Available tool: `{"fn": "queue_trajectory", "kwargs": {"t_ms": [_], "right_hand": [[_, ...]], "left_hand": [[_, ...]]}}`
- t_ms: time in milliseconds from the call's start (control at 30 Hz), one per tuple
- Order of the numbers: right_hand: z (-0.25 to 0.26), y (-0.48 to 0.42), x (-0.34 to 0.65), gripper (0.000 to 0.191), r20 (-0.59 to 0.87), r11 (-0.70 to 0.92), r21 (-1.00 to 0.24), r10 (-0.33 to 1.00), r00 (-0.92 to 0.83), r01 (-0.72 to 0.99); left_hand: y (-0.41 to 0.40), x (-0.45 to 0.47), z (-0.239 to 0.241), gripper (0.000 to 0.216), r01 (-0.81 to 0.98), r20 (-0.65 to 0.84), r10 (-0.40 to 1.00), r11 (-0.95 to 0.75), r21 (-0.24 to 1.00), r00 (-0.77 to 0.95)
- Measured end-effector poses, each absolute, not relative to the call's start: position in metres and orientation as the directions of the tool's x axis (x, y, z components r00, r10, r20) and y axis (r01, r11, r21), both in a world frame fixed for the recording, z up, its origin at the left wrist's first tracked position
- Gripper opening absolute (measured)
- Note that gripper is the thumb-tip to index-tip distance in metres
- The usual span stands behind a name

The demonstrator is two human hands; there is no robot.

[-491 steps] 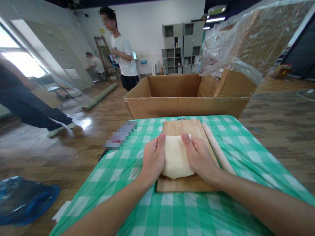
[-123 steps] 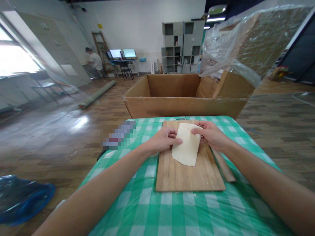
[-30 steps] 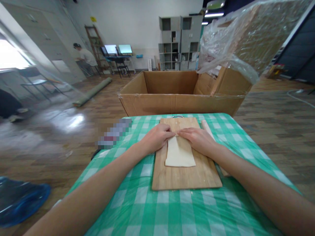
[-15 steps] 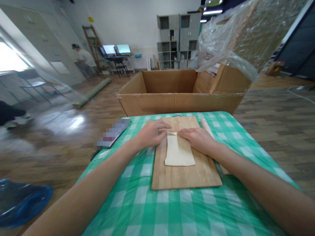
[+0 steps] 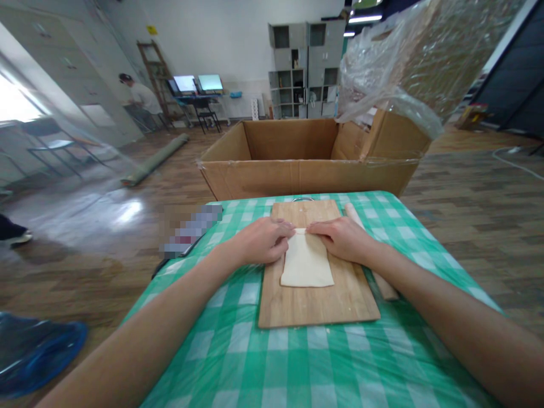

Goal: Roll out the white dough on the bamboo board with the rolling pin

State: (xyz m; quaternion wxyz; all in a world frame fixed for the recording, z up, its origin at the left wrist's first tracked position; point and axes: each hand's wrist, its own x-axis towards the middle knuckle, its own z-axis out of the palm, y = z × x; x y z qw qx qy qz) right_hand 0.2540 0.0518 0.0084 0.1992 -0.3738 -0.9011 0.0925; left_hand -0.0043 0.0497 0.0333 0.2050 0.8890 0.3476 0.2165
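Observation:
A pale folded sheet of dough lies flat on a wooden cutting board on the green checked tablecloth. My left hand pinches the dough's far left corner, fingers curled. My right hand presses on the far right part of the dough with its fingers together. A wooden rolling pin lies along the board's right side, mostly hidden under my right forearm.
A large open cardboard box stands just beyond the table, with crumpled clear plastic above its right side. A dark flat object, partly blurred, lies at the table's left edge. A blue bag lies on the floor. A person sits at far monitors.
Over the last second both hands stayed at the dough's far edge; the left hand shifted from beside the board back onto the corner. Earlier the dough was held up and folded narrower.

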Motion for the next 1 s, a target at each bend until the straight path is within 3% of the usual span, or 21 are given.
{"fn": "queue_trajectory", "kwargs": {"t_ms": [100,333,500,700,867,1000], "right_hand": [[0.008,0.052,0.254,0.047,0.299,0.668,-0.284,0.744,-0.598,0.688],[0.014,0.043,0.250,0.047,0.265,0.764,-0.192,0.644,-0.717,0.616],[0.029,0.033,0.247,0.043,0.167,0.733,-0.100,0.679,-0.715,0.673],[0.038,0.022,0.245,0.040,0.106,0.671,0.024,0.735,-0.670,0.741],[0.038,0.032,0.251,0.032,0.116,0.615,-0.058,0.787,-0.606,0.786],[0.033,0.042,0.252,0.040,0.186,0.677,-0.136,0.735,-0.653,0.723]], "left_hand": [[0.049,-0.001,0.033,0.026,0.553,0.187,0.641,-0.749,0.366,0.744],[0.039,0.014,0.019,0.052,0.618,0.170,0.663,-0.745,0.252,0.729],[0.031,0.021,0.018,0.063,0.710,0.048,0.717,-0.696,0.104,0.696],[0.027,0.023,0.022,0.062,0.718,0.033,0.720,-0.694,0.060,0.693],[0.031,0.021,0.020,0.062,0.709,0.039,0.712,-0.702,0.073,0.701],[0.032,0.021,0.020,0.061,0.701,0.055,0.703,-0.711,0.061,0.709]]}}
